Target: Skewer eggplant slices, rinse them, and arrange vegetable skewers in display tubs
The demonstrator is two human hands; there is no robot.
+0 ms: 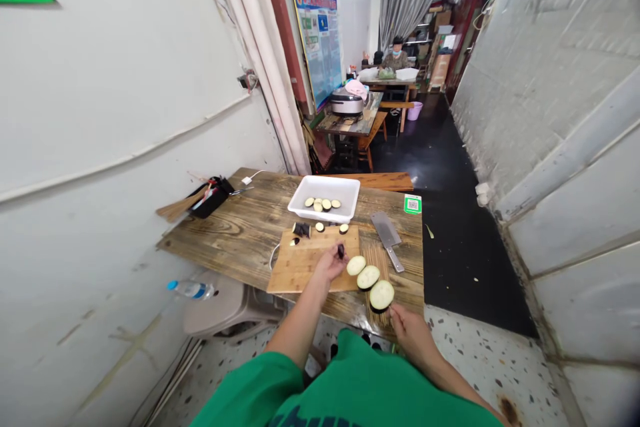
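Note:
My left hand [331,263] is closed over the wooden cutting board [300,267], pinching a small dark eggplant piece [341,251]. My right hand [406,327] sits at the near table edge, fingers curled on the largest of three round eggplant slices [381,295]; the other two slices [368,277] lie in a row beside the board. More small eggplant pieces [301,229] rest at the board's far edge. A white tray [350,188] behind the board holds several slices. A cleaver [387,235] lies on the table right of the board.
The wooden table [240,233] stands against the left wall, with a black holder of utensils [213,197] and a green QR sticker [413,204]. A plastic stool with a water bottle [190,289] sits below. Far down the corridor a person sits at another table [395,57].

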